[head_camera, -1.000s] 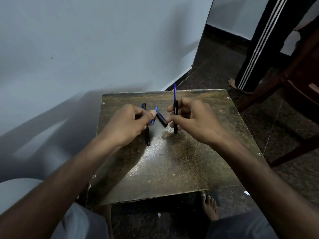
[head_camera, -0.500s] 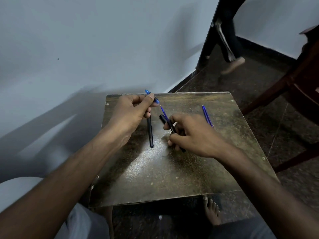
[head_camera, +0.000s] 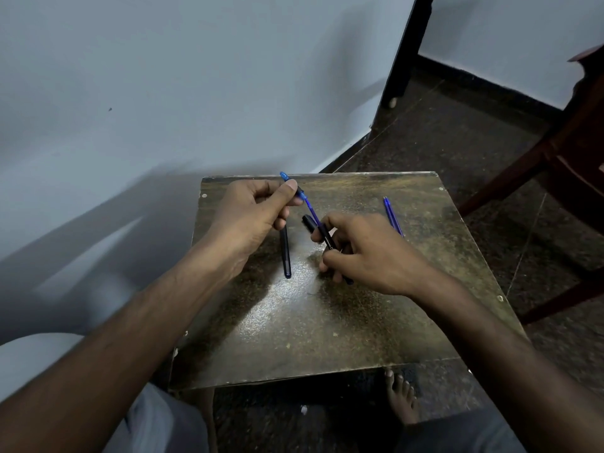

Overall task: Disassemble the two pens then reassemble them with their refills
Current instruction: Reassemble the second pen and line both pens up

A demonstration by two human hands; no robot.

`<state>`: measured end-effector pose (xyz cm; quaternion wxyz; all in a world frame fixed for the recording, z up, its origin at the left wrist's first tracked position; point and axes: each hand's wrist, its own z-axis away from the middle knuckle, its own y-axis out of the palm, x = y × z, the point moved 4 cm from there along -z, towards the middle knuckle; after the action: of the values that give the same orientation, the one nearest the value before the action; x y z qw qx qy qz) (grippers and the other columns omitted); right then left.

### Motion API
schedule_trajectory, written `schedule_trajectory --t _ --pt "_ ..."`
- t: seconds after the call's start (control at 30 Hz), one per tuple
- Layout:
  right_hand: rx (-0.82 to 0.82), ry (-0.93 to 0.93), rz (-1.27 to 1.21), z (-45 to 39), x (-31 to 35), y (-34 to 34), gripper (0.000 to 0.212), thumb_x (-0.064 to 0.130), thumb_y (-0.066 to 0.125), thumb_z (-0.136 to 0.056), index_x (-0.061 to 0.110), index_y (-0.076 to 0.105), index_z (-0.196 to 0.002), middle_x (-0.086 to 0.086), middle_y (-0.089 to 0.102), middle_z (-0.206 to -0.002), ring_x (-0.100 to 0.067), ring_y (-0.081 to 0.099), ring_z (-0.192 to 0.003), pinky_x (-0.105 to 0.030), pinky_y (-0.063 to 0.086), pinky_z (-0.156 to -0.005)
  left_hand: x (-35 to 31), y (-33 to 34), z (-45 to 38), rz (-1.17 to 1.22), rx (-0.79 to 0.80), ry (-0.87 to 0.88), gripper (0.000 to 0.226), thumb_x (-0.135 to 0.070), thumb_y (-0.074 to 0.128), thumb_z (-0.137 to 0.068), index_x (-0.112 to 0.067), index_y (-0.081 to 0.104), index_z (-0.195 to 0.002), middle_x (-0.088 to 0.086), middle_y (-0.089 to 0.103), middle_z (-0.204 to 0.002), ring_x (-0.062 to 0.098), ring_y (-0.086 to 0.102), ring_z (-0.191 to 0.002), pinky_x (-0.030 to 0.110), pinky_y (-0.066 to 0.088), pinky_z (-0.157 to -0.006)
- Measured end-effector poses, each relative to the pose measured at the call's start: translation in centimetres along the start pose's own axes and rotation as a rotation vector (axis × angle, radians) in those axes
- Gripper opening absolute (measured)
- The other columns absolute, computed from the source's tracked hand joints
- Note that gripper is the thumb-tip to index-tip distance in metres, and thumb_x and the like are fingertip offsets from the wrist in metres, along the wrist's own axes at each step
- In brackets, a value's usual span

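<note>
Both forearms reach in over the small table (head_camera: pixel 327 338). The left hand (head_camera: pixel 251 214) is raised a bit, fingers curled in, thumb and forefinger pinching the blue tip end of a blue refill (head_camera: pixel 310 207) that slants down into the black barrel (head_camera: pixel 328 243). The right hand (head_camera: pixel 366 250) sits knuckles up, fingers curled round that barrel. A second black barrel (head_camera: pixel 286 253) lies on the table under the left hand, a loose refill (head_camera: pixel 392 215) lies off to the right, and a black cap (head_camera: pixel 309 222) sits between the hands
</note>
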<state>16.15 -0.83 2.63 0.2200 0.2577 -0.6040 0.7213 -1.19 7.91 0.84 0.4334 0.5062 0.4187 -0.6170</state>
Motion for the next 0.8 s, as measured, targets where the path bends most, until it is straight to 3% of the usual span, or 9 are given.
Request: schedule_trajectory --t 0.1,0.2,0.3,0.47,0.6,0.7,0.8 --pt "0.001 0.005 -0.030 0.0 0.0 -0.1 0.020 0.011 0.066 -0.099 0.021 0.067 -0.116 0.003 0.082 -0.083 -0.004 0.077 -0.065 -0.019 0.057 -0.064 -0.1 0.0 0.1 -0.071 0.008 0.028 0.022 -0.036 0.071 -0.104 -0.020 0.084 -0.095 -0.008 0.077 -0.072 0.004 0.060 -0.061 0.021 0.053 -0.064" --pt "-0.016 0.017 -0.106 0.1 0.0 -0.2 0.012 0.010 0.060 -0.107 0.016 0.067 -0.115 0.004 0.082 -0.090 -0.009 0.079 -0.065 -0.022 0.062 -0.060 -0.2 0.3 0.7 -0.190 0.024 0.075 0.019 -0.038 0.071 -0.103 -0.024 0.083 -0.101 -0.011 0.081 -0.079 -0.001 0.062 -0.061 0.017 0.055 -0.063" --pt "-0.099 0.050 -0.183 0.0 -0.4 -0.3 0.013 0.011 0.063 -0.107 0.016 0.064 -0.120 0.005 0.083 -0.096 -0.011 0.080 -0.067 -0.022 0.060 -0.059 -0.1 0.5 0.8 -0.248 0.042 0.101 0.019 -0.043 0.071 -0.102 -0.027 0.082 -0.103 -0.003 0.083 -0.089 0.002 0.067 -0.067 0.024 0.061 -0.070" --pt "-0.187 0.110 -0.311 0.1 -0.8 -0.6 0.011 0.012 0.071 -0.103 0.016 0.064 -0.110 0.006 0.084 -0.095 -0.013 0.081 -0.072 -0.020 0.059 -0.063 -0.7 0.4 1.0 -0.238 0.041 0.144 0.017 -0.039 0.073 -0.102 -0.025 0.082 -0.103 -0.011 0.080 -0.082 -0.006 0.065 -0.066 0.014 0.055 -0.063" --pt "-0.160 0.113 -0.366 0.1 -0.8 -0.4 0.008 0.011 0.069 -0.104 0.013 0.064 -0.109 0.005 0.085 -0.094 -0.012 0.081 -0.075 -0.027 0.062 -0.069 -0.6 0.7 1.2 -0.242 0.039 0.173 0.018 -0.040 0.074 -0.101 -0.024 0.082 -0.099 -0.003 0.080 -0.083 0.001 0.064 -0.068 0.024 0.057 -0.067" --pt "-0.161 0.129 -0.441 0.1 -0.8 -0.3 0.006 0.013 0.062 -0.108 0.018 0.065 -0.109 0.004 0.085 -0.096 -0.010 0.080 -0.078 -0.020 0.055 -0.066 -0.8 0.7 1.3 -0.229 0.053 0.182 0.017 -0.039 0.073 -0.101 -0.025 0.082 -0.100 0.001 0.082 -0.092 -0.002 0.063 -0.067 0.022 0.057 -0.066" --pt "-0.193 0.144 -0.512 0.0 -1.1 -0.2 0.016 0.018 0.055 -0.112 0.021 0.071 -0.113 0.003 0.083 -0.096 -0.003 0.068 -0.074 -0.017 0.048 -0.068 -1.0 0.7 1.3 -0.223 0.053 0.204 0.015 -0.039 0.074 -0.101 -0.026 0.081 -0.102 -0.002 0.079 -0.086 -0.004 0.061 -0.063 0.018 0.056 -0.061"
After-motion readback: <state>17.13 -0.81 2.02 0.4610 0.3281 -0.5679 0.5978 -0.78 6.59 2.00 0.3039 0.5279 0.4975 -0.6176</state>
